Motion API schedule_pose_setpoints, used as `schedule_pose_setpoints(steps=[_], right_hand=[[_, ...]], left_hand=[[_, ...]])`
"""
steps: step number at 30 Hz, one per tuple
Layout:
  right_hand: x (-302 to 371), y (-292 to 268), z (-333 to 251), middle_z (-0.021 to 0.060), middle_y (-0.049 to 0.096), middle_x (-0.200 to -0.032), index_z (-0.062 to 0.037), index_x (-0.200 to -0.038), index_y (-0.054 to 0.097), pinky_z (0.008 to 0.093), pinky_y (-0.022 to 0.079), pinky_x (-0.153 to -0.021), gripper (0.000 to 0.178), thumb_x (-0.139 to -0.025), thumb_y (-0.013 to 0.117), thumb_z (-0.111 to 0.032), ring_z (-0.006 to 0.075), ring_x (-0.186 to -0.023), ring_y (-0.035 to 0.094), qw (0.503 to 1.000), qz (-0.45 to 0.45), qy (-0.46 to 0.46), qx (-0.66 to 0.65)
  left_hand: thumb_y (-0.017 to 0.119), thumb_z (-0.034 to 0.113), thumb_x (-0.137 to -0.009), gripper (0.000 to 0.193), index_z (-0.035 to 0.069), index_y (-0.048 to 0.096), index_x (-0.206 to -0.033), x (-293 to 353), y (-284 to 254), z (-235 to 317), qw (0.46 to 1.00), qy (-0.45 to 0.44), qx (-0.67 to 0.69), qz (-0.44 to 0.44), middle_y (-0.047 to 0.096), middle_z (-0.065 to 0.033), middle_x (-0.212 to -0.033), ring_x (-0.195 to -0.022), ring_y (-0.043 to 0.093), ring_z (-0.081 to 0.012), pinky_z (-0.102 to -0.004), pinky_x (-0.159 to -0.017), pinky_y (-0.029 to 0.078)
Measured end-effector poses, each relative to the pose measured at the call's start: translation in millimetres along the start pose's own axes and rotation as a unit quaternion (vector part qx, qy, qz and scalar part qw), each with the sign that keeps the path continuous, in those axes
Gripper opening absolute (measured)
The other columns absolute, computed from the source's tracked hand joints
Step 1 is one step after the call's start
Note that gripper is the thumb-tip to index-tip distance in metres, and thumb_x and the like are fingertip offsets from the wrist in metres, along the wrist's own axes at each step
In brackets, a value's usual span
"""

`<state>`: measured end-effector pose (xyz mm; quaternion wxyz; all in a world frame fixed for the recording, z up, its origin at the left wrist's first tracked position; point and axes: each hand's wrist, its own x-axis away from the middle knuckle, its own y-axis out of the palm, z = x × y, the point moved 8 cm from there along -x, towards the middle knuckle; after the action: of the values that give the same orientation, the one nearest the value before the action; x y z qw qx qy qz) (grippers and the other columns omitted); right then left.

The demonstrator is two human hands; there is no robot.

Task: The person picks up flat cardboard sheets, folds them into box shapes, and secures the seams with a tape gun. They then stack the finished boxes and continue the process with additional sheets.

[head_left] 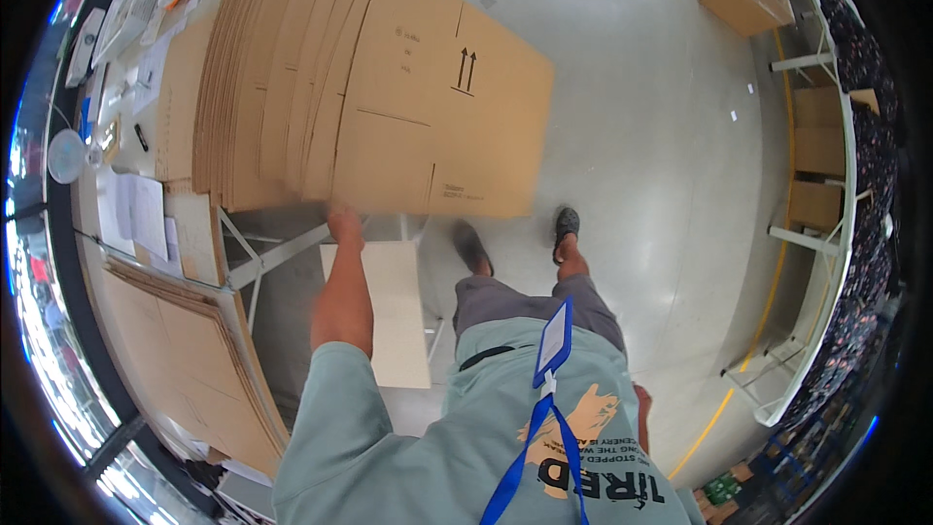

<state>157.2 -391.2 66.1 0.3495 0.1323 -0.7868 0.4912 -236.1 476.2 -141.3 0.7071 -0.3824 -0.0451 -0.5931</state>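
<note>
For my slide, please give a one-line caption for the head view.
Left hand grips the near edge of the top flat box on a fanned stack, standing beside the table.

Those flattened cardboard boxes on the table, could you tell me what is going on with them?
A person in a pale green top reaches the left hand to the near edge of the top flattened cardboard box on a fanned stack that overhangs the table. Whether the grip has closed on the edge cannot be told. The right hand hangs by the person's side. More flat cardboard lies to the left.
</note>
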Motion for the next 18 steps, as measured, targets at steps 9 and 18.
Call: schedule_pose_setpoints(steps=[9,18], right_hand=[[23.1,44.7,38.6,0.0093,0.069,-0.069,-0.0028,-0.087,0.076,0.0378,0.05,-0.064,0.033,-0.096,0.059,-0.03,0.018,-0.066,0.061,0.998,-0.005,0.057,-0.033],[46.7,74.8,19.8,0.0094,0.069,-0.07,-0.0024,-0.087,0.075,0.0378,0.05,-0.064,0.033,-0.096,0.059,-0.029,0.018,-0.066,0.061,0.996,-0.007,0.079,-0.044]], left_hand=[[0.068,0.026,-0.097,0.029,0.003,0.059,-0.112,16.1,-3.3,6.5,0.995,-0.078,0.047,0.031,0.061,-0.0082,-0.092,-0.075,0.058,-0.0212,-0.0411,-0.072,0.054],[0.069,0.029,-0.098,0.029,0.004,0.057,-0.106,22.2,-4.4,18.4,0.995,-0.095,0.038,0.009,0.057,-0.0064,-0.077,-0.063,0.054,-0.0179,-0.0356,-0.058,0.051]])
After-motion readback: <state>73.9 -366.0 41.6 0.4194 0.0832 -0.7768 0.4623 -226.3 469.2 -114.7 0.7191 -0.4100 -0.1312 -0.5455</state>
